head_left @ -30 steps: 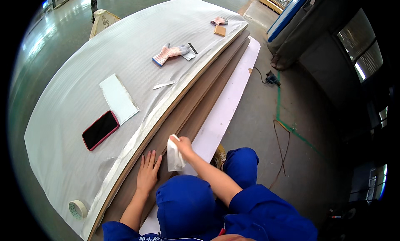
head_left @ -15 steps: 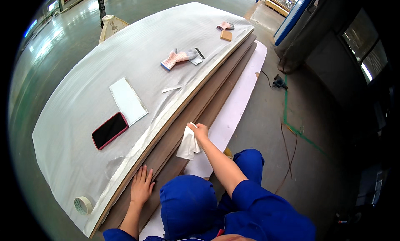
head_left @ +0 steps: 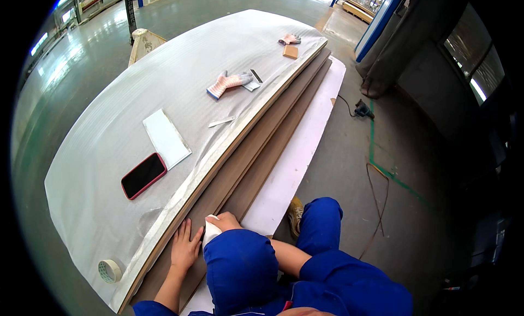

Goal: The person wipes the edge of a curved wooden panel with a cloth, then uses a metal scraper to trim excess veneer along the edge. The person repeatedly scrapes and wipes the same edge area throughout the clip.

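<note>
Long brown wood-grain boards (head_left: pixel 267 131) lie stepped along the near side of a large sheet-covered stack. My left hand (head_left: pixel 184 249) rests with its fingers spread on the upper board, close to the stack's edge. Just right of it, my right hand (head_left: pixel 225 222) is closed on a white cloth (head_left: pixel 210 229), held down against the boards. My blue-clad knee hides part of the cloth and of the right forearm. A pale pinkish-white panel (head_left: pixel 284 190) lies beneath the boards.
On the white sheet (head_left: pixel 109 130) lie a phone (head_left: pixel 144 176), a pale rectangular plate (head_left: pixel 167 138), a tape roll (head_left: pixel 109 271), work gloves (head_left: pixel 226 84), a scraper (head_left: pixel 254 81) and a tan block (head_left: pixel 290 52). A corded power tool (head_left: pixel 363 109) and a loose cord (head_left: pixel 377 201) lie on the floor.
My right hand has moved the cloth down along the boards toward me, close to the left hand. The left hand stays in place on the board.
</note>
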Demonstrator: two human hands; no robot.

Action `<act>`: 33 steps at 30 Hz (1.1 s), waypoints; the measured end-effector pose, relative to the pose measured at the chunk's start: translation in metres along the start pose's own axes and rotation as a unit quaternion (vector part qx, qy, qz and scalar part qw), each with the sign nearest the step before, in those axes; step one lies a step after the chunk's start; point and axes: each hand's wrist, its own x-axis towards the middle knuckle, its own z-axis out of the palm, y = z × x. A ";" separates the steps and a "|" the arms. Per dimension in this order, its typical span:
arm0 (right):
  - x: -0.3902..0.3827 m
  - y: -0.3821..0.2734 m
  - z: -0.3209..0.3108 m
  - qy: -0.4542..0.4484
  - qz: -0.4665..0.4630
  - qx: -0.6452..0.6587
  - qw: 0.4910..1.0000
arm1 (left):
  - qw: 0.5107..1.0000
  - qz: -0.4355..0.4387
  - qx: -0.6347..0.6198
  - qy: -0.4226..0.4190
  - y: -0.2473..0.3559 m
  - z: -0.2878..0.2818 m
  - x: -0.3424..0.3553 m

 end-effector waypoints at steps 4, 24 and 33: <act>0.017 -0.011 -0.039 0.036 -0.033 -0.047 0.998 | 1.000 0.005 -0.008 -0.002 -0.003 0.008 -0.001; 0.130 0.008 -0.154 0.213 0.024 0.205 0.955 | 1.000 0.007 -0.012 0.019 0.001 0.006 0.001; 0.074 0.024 -0.082 0.137 0.023 0.005 0.990 | 1.000 -0.003 -0.027 0.000 0.002 0.006 0.001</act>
